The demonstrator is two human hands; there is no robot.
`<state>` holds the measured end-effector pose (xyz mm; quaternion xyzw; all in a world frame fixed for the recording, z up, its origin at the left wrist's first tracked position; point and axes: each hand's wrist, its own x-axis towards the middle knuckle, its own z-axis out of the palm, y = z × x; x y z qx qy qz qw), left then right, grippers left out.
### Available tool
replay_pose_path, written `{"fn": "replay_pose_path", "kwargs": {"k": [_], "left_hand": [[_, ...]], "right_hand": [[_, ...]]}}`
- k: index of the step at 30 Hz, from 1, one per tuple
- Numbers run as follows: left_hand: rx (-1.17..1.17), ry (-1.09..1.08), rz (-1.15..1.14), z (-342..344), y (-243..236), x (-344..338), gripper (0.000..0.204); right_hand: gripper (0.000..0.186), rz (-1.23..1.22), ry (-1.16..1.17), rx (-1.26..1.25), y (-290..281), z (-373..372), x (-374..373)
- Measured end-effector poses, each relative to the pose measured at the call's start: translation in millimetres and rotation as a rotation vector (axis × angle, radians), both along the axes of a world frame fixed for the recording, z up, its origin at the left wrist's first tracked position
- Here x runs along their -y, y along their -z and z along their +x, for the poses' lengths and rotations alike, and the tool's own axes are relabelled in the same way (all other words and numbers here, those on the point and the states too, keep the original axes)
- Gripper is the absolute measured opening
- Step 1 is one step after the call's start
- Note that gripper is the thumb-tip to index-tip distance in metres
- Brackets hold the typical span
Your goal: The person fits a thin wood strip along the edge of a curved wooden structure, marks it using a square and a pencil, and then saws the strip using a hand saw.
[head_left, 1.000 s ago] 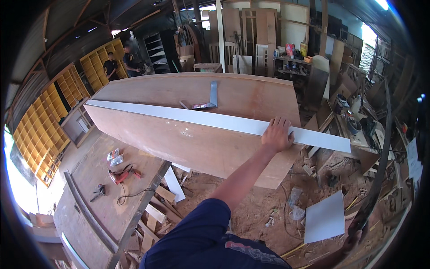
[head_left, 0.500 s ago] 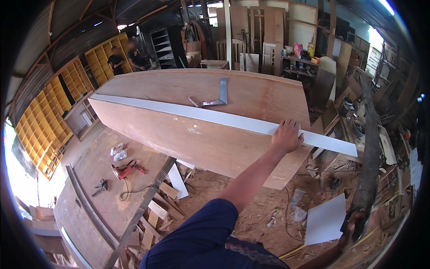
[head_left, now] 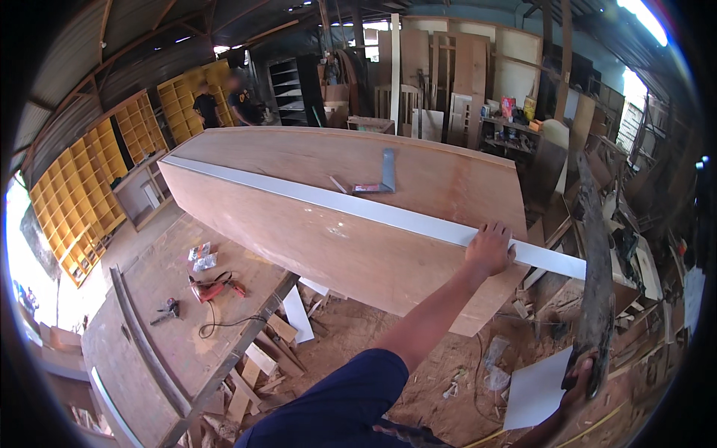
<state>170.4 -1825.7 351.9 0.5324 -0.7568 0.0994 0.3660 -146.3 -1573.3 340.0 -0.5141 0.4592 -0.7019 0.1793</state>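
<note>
While the left hand lay half-curled over the white strip, holding it, the right hand was closed around the handle of a saw. The strip ran lengthwise across a big wooden piece, its right end jutting past it. The saw stood upright by that end; whether they touched, I couldn't tell. Beyond the strip lay a square.

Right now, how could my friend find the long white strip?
Find the big brown wooden piece across the middle of the view. The white strip lies lengthwise on it, under the left hand, its right end poking out past the wood. It is long and narrow, unlike the L-shaped square on the same wood or the broad white sheet lower down.
</note>
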Motion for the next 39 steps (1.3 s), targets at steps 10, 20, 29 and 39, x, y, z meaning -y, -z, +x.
{"fn": "replay_pose_path", "kwargs": {"k": [10, 20, 29, 39], "left_hand": [[-0.042, -0.005, 0.119, -19.7, -11.5, -5.7, 0.036], [0.034, -0.048, 0.066, 0.8, -3.0, -5.8, 0.038], [-0.095, -0.016, 0.057, 1.2, 2.1, -0.9, 0.032], [-0.086, 0.002, 0.019, -16.6, -11.7, -11.0, 0.031]], "right_hand": [[0.022, -0.094, -0.031, -0.234, -72.4, 51.4, 20.4], [0.022, -0.416, -0.572, -1.171, -223.1, 283.0, 86.9], [0.031, -0.364, -0.789, -1.376, -205.9, 373.9, 68.2], [0.026, -0.231, -0.846, -1.186, -177.2, 307.4, 102.2]]}}
